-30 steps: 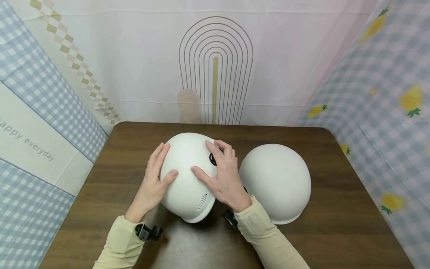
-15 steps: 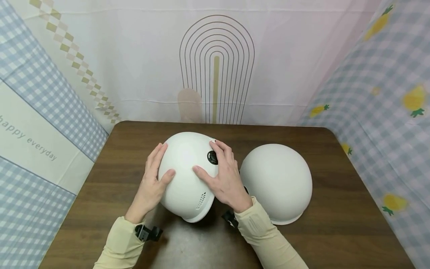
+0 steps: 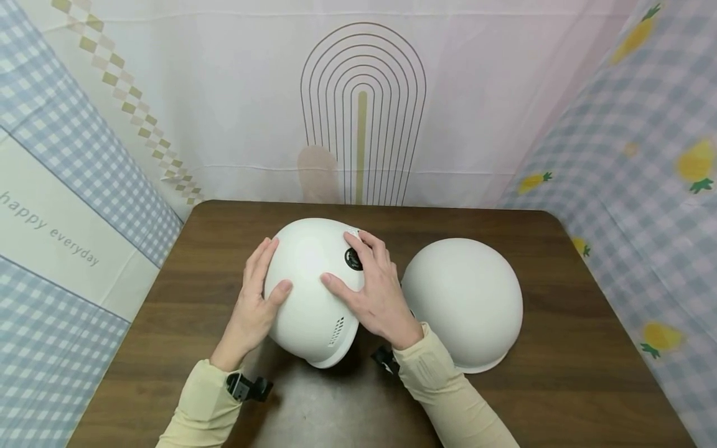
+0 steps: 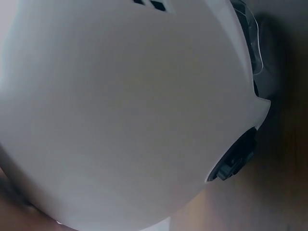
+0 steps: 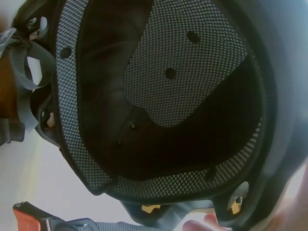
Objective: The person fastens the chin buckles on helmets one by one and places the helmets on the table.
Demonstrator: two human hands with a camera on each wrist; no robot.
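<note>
A white helmet [image 3: 310, 286], tilted with its rim towards the right, is held between both hands in the head view. Along its left side lies my left hand [image 3: 254, 305], fingers spread and thumb on the shell. My right hand [image 3: 375, 292] grips the right side, near a round black fitting [image 3: 353, 259] and a row of vent slots [image 3: 336, 331]. The left wrist view is mostly filled by the smooth white shell [image 4: 125, 106]. The right wrist view looks into a helmet lined with grey mesh padding [image 5: 168, 96], with a strap and red buckle [image 5: 29, 219] hanging by its edge.
A second white helmet [image 3: 462, 302] sits dome up on the brown wooden table [image 3: 560, 348], just right of my right hand. Behind the table hangs a pale patterned cloth [image 3: 235, 93]. Checked cloths [image 3: 616, 186] hang on both sides.
Both hands stay on the tilted helmet, which has turned very slightly so that more of the round black fitting shows. The second helmet stays in place.
</note>
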